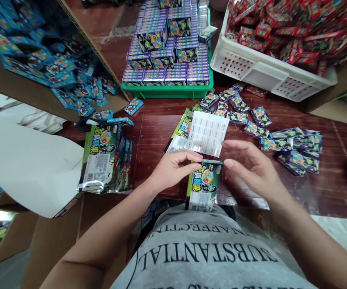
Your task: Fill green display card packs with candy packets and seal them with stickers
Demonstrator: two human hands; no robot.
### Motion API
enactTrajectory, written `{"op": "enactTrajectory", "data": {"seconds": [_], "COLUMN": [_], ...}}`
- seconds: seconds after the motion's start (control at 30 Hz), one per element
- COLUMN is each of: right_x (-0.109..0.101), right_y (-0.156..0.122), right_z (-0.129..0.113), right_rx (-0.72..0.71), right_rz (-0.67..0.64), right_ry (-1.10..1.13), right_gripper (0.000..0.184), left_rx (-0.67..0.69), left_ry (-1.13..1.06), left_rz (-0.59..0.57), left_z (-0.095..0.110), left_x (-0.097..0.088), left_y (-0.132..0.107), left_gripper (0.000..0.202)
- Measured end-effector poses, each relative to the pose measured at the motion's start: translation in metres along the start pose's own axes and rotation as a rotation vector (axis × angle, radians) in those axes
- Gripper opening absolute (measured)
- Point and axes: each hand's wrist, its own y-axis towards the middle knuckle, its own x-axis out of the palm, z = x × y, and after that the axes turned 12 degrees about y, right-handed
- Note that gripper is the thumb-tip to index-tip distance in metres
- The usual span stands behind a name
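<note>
My left hand [175,168] pinches the top left corner of a green and black candy pouch [205,182], which hangs upright at the table's front edge against my shirt. To the right of the pouch is my right hand [253,170], fingers apart and holding nothing; its thumb tip is close to the pouch's top right corner. Just beyond both hands lies a white sheet of round stickers [207,132]. It partly covers more green pouches [181,130]. Whether the held pouch has anything inside cannot be seen.
Stacked pouches [99,160] lie at left beside a white sheet [25,156]. Small purple candy boxes [277,143] are scattered at right. Behind stand a green tray [167,93] of purple boxes, a white basket [269,78] of red packs and a carton [101,52] of blue packs.
</note>
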Motion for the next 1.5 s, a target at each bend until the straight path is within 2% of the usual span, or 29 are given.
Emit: {"op": "enactTrajectory", "data": {"seconds": [0.07,0.17,0.27,0.33,0.4,0.47,0.57,0.63,0.7,0.73,0.8,0.83,0.87,0.9,0.93,1.0,1.07,1.1,1.17,1.23,1.27,1.33,1.37,1.43,1.47,1.5], "right_x": [-0.001,0.006,0.014,0.018,0.019,0.019,0.018,0.021,0.035,0.048,0.087,0.113,0.141,0.171,0.201,0.251,0.280,0.283,0.271,0.242,0.226,0.196,0.185,0.173,0.171,0.171], "right_y": [0.009,0.022,0.028,0.029,0.025,0.020,0.018,0.030,0.057,0.075,0.117,0.139,0.161,0.180,0.198,0.223,0.232,0.231,0.214,0.180,0.158,0.110,0.088,0.049,0.034,0.023], "right_z": [-0.010,-0.021,-0.021,-0.018,-0.014,-0.010,-0.004,-0.001,-0.002,-0.004,-0.008,-0.010,-0.012,-0.014,-0.015,-0.018,-0.019,-0.019,-0.013,-0.002,0.006,0.023,0.032,0.048,0.054,0.059], "right_rx": [-0.015,-0.015,-0.052,-0.079,-0.113,-0.152,-0.137,-0.060,-0.016,-0.021,-0.069,-0.076,-0.074,-0.057,-0.045,-0.065,-0.093,-0.107,-0.137,-0.164,-0.183,-0.112,-0.050,-0.011,-0.029,-0.063], "right_rz": [-0.127,-0.322,-0.313,-0.276,-0.249,-0.246,-0.322,-0.382,-0.376,-0.349,-0.279,-0.267,-0.265,-0.297,-0.334,-0.352,-0.353,-0.344,-0.313,-0.292,-0.303,-0.342,-0.370,-0.464,-0.523,-0.578], "right_ry": [-0.100,-0.280,-0.454,-0.527,-0.556,-0.566,-0.535,-0.443,-0.312,-0.242,-0.112,-0.046,0.011,-0.004,-0.071,-0.121,-0.185,-0.221,-0.296,-0.430,-0.565,-0.852,-0.944,-0.988,-0.956,-0.902], "right_gripper": [0.020,0.011,0.009,0.015,0.023,0.019,0.013,0.019,0.022,0.023,0.024,0.024,0.024,0.024,0.023,0.018,0.018,0.020,0.028,0.050,0.062,0.081,0.087,0.091,0.091,0.089], "left_rx": [-0.008,-0.021,-0.009,-0.005,-0.009,-0.016,-0.009,0.008,0.016,0.005,-0.074,-0.147,-0.237,-0.338,-0.447,-0.657,-0.810,-0.851,-0.879,-0.885,-0.893,-0.869,-0.809,-0.584,-0.454,-0.349], "left_ry": [-0.004,-0.006,0.003,0.017,0.032,0.045,0.062,0.119,0.270,0.379,0.636,0.762,0.885,0.993,1.079,1.165,1.150,1.131,1.115,1.117,1.125,1.177,1.215,1.256,1.230,1.174], "left_rz": [-0.012,-0.037,-0.061,-0.055,-0.031,-0.013,0.005,0.062,0.218,0.344,0.632,0.743,0.792,0.794,0.748,0.597,0.464,0.427,0.414,0.426,0.430,0.470,0.520,0.634,0.644,0.604], "left_z": [0.001,0.002,0.002,0.002,0.003,0.003,0.007,0.014,0.027,0.035,0.052,0.059,0.063,0.064,0.062,0.048,0.030,0.022,0.010,0.007,0.008,0.015,0.020,0.029,0.031,0.030], "left_x": [0.002,0.003,0.002,0.001,0.002,0.005,0.004,-0.008,-0.032,-0.048,-0.083,-0.099,-0.113,-0.125,-0.134,-0.145,-0.150,-0.152,-0.157,-0.163,-0.165,-0.164,-0.160,-0.143,-0.131,-0.118], "left_y": [0.000,-0.001,-0.003,-0.004,-0.006,-0.008,-0.015,-0.025,-0.043,-0.055,-0.080,-0.092,-0.101,-0.107,-0.110,-0.108,-0.100,-0.095,-0.088,-0.085,-0.085,-0.083,-0.081,-0.071,-0.064,-0.056], "left_gripper": [0.013,0.015,0.017,0.017,0.018,0.018,0.018,0.020,0.026,0.029,0.037,0.042,0.050,0.063,0.078,0.109,0.125,0.125,0.116,0.107,0.104,0.100,0.098,0.090,0.083,0.074]}}
